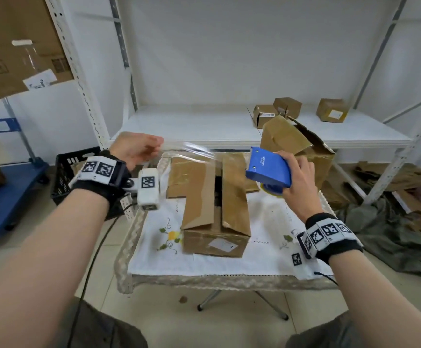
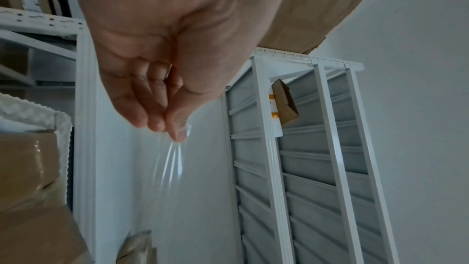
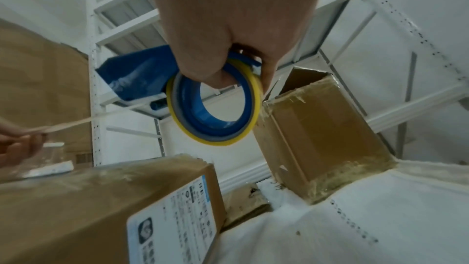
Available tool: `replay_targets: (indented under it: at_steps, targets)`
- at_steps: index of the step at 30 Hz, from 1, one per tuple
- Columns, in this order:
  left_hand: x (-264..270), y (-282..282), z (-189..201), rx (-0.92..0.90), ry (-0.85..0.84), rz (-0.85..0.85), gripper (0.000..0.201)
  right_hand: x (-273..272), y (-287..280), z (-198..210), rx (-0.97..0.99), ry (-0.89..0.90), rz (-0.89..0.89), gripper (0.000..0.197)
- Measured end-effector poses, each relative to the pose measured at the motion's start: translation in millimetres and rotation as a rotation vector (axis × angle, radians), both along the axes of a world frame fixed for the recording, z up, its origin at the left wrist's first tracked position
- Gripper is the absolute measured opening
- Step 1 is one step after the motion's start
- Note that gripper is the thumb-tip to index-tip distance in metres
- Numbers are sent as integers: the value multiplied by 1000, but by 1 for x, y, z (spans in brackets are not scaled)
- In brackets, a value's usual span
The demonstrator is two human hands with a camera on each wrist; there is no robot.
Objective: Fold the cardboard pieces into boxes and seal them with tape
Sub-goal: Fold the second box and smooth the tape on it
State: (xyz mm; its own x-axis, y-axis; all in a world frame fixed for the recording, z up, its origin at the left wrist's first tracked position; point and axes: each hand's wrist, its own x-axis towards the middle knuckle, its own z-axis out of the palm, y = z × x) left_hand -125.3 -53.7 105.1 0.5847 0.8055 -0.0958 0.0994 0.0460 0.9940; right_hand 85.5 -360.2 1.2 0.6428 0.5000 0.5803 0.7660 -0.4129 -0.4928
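Observation:
A brown cardboard box (image 1: 215,209) stands on the small cloth-covered table (image 1: 267,259), its top flaps folded in with a gap along the seam. My right hand (image 1: 297,179) grips a blue tape dispenser (image 1: 269,167) with a yellow-edged roll (image 3: 215,111), held above the box's far right. My left hand (image 1: 139,149) pinches the free end of the clear tape (image 1: 194,149) between thumb and fingertips (image 2: 175,127). The strip stretches from the dispenser leftward over the box's far end. In the right wrist view the box (image 3: 106,208) shows a printed label.
A second, larger box (image 1: 294,144) with open flaps stands behind the table at right. Three small boxes (image 1: 287,106) sit on the white shelf (image 1: 179,124). A black crate (image 1: 68,172) and blue cart (image 1: 8,197) lie left. Flattened cardboard (image 1: 392,177) lies on the floor at right.

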Motion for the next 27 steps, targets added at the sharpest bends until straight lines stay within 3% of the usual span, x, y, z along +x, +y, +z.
replay_targets:
  at_steps: [6,11,17,23,27]
  targets:
    - [9,-7,16,131,-25,12,5,0,-13,2,-62,-74,-15,66]
    - [15,-8,14,163,-17,42,8,-4,-22,2,-60,-29,-23,63]
    - [-7,23,19,196,13,263,8,11,-54,-19,-9,54,-169,71]
    - [3,3,39,479,9,305,14,-2,-45,-32,-207,-47,-92,82]
    - [14,-17,61,643,-74,295,12,-3,-41,-31,-252,-113,-162,74]
